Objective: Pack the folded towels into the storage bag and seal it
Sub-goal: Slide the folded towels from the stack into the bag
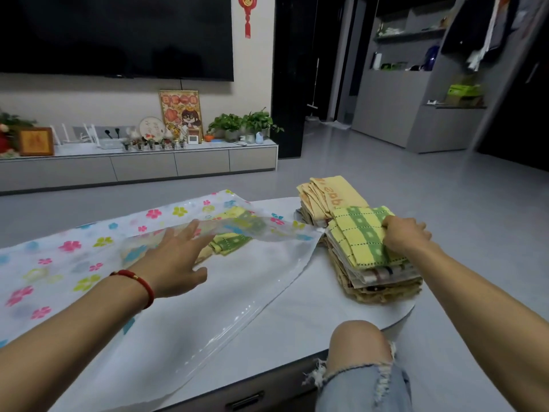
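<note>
A clear storage bag (89, 254) printed with coloured flowers lies across the white table (303, 316). A yellow-green checked towel (228, 243) lies inside it near the mouth. My left hand (175, 260) reaches into the bag's mouth with fingers spread, lifting the top film. To the right stands a stack of folded towels (383, 278). My right hand (404, 233) grips the top yellow-green checked towel (359, 233) of that stack. A second pile of orange towels (329, 194) sits behind it.
My knee in torn jeans (359, 349) sits at the table's near right edge. Beyond the table are grey floor, a low TV cabinet (142, 165) with plants and ornaments, and shelving at the right.
</note>
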Motion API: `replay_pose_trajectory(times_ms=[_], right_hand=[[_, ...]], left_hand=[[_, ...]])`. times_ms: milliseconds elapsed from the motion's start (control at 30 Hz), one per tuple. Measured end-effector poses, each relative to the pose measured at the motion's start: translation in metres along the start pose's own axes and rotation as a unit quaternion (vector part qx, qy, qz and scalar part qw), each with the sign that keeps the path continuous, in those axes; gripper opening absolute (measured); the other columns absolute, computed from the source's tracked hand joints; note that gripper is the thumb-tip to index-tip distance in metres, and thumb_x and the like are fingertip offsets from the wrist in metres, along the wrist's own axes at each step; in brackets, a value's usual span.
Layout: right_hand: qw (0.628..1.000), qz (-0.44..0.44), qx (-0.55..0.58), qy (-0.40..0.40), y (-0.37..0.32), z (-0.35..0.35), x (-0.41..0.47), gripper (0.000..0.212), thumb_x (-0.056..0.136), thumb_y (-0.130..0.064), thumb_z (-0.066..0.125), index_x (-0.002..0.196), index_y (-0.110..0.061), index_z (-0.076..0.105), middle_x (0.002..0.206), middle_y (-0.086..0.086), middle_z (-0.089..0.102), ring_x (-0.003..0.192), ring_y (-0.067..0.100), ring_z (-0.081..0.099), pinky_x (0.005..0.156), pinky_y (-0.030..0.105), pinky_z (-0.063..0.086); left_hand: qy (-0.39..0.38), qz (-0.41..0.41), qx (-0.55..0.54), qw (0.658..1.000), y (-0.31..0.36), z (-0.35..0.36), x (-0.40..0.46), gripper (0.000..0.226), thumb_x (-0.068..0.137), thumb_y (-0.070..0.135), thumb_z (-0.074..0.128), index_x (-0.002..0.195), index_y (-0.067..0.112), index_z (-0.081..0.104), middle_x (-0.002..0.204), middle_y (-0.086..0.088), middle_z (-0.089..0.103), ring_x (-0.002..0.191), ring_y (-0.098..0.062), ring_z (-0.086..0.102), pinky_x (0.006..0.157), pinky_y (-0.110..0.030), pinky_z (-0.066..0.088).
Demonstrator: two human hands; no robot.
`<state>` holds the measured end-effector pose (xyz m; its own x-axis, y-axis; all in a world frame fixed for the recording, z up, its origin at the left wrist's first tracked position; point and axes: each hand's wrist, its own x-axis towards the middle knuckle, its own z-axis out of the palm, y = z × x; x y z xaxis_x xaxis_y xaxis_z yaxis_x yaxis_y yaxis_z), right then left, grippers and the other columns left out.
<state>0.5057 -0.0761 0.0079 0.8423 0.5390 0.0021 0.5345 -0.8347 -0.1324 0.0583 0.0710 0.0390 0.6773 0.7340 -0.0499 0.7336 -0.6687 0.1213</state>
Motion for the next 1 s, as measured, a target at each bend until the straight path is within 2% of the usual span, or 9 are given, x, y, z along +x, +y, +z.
replay_pose_trajectory(times_ms=[100, 167, 267, 433, 500, 600, 767, 900, 1000], right_hand=[[0.996, -0.006, 0.077, -0.033, 0.0, -0.019, -0.003, 0.038, 0.089, -0.015, 0.068, 0.124, -0.025, 0.057, 0.123, 0.015, 0.057, 0.111, 0.035, 0.055, 0.093, 0.043, 0.048], [0.974, -0.007, 0.192, -0.119, 0.004, -0.037, -0.004, 0.041, 0.088, -0.009, 0.074, 0.122, -0.024, 0.058, 0.11, 0.011, 0.062, 0.095, 0.028, 0.063, 0.078, 0.04, 0.056], [0.898, 0.0, 0.363, -0.251, 0.007, -0.056, -0.019, 0.04, 0.092, -0.001, 0.065, 0.124, -0.025, 0.064, 0.114, 0.017, 0.067, 0.088, 0.031, 0.07, 0.079, 0.045, 0.063], [0.797, -0.105, 0.498, -0.325, -0.004, -0.053, -0.069, 0.035, 0.097, -0.003, 0.056, 0.123, -0.018, 0.075, 0.116, 0.022, 0.075, 0.086, 0.03, 0.073, 0.066, 0.037, 0.064], [0.748, -0.13, 0.526, -0.384, -0.013, -0.047, -0.093, 0.033, 0.098, -0.005, 0.06, 0.128, -0.014, 0.073, 0.12, 0.022, 0.075, 0.086, 0.029, 0.077, 0.063, 0.033, 0.064], [0.707, -0.178, 0.494, -0.474, -0.034, -0.029, -0.121, 0.044, 0.094, 0.0, 0.062, 0.133, -0.018, 0.07, 0.13, 0.019, 0.071, 0.104, 0.036, 0.074, 0.073, 0.035, 0.065], [0.636, -0.221, 0.478, -0.564, -0.103, 0.023, -0.171, 0.049, 0.092, 0.007, 0.061, 0.135, -0.015, 0.069, 0.137, 0.019, 0.067, 0.115, 0.033, 0.07, 0.086, 0.035, 0.062], [0.601, -0.197, 0.552, -0.544, -0.169, 0.061, -0.21, 0.047, 0.096, 0.01, 0.054, 0.129, -0.018, 0.073, 0.135, 0.013, 0.07, 0.114, 0.029, 0.071, 0.09, 0.038, 0.062], [0.554, -0.156, 0.64, -0.508, -0.204, 0.078, -0.233, 0.052, 0.095, 0.014, 0.052, 0.131, -0.017, 0.071, 0.134, 0.014, 0.07, 0.118, 0.032, 0.069, 0.094, 0.04, 0.061]], left_hand=[[0.029, -0.009, 0.012, 0.999, 0.0, 0.004, -0.01, 0.074, 0.085, 0.046, 0.058, 0.151, 0.04, 0.025, 0.161, -0.008, 0.018, 0.143, -0.035, 0.026, 0.111, -0.051, 0.035], [0.057, -0.028, 0.024, 0.998, -0.001, 0.006, -0.015, 0.072, 0.08, 0.056, 0.057, 0.147, 0.038, 0.036, 0.154, -0.009, 0.033, 0.137, -0.032, 0.036, 0.107, -0.047, 0.041], [0.071, -0.059, 0.044, 0.995, -0.006, 0.008, -0.025, 0.065, 0.078, 0.065, 0.053, 0.138, 0.04, 0.048, 0.145, -0.007, 0.042, 0.126, -0.032, 0.046, 0.099, -0.046, 0.048], [0.083, -0.067, 0.107, 0.989, -0.023, 0.02, -0.056, 0.057, 0.079, 0.072, 0.046, 0.124, 0.04, 0.061, 0.131, -0.004, 0.052, 0.12, -0.032, 0.045, 0.081, -0.044, 0.055], [0.076, -0.071, 0.124, 0.987, -0.032, 0.027, -0.072, 0.058, 0.079, 0.072, 0.044, 0.127, 0.041, 0.059, 0.138, -0.004, 0.05, 0.126, -0.035, 0.039, 0.089, -0.05, 0.051], [0.052, -0.071, 0.148, 0.985, -0.045, 0.039, -0.095, 0.063, 0.079, 0.073, 0.041, 0.132, 0.042, 0.053, 0.149, -0.003, 0.043, 0.137, -0.039, 0.026, 0.104, -0.059, 0.036], [0.012, -0.064, 0.15, 0.987, -0.063, 0.057, -0.118, 0.075, 0.074, 0.081, 0.035, 0.137, 0.042, 0.045, 0.157, 0.001, 0.031, 0.143, -0.043, 0.017, 0.11, -0.063, 0.024], [-0.007, -0.076, 0.156, 0.985, -0.076, 0.057, -0.128, 0.08, 0.073, 0.078, 0.042, 0.143, 0.04, 0.033, 0.162, 0.003, 0.019, 0.143, -0.043, 0.013, 0.108, -0.066, 0.025], [-0.005, -0.073, 0.181, 0.981, -0.089, 0.052, -0.134, 0.091, 0.076, 0.072, 0.049, 0.151, 0.033, 0.018, 0.165, 0.009, 0.002, 0.147, -0.042, -0.003, 0.107, -0.073, 0.022]])
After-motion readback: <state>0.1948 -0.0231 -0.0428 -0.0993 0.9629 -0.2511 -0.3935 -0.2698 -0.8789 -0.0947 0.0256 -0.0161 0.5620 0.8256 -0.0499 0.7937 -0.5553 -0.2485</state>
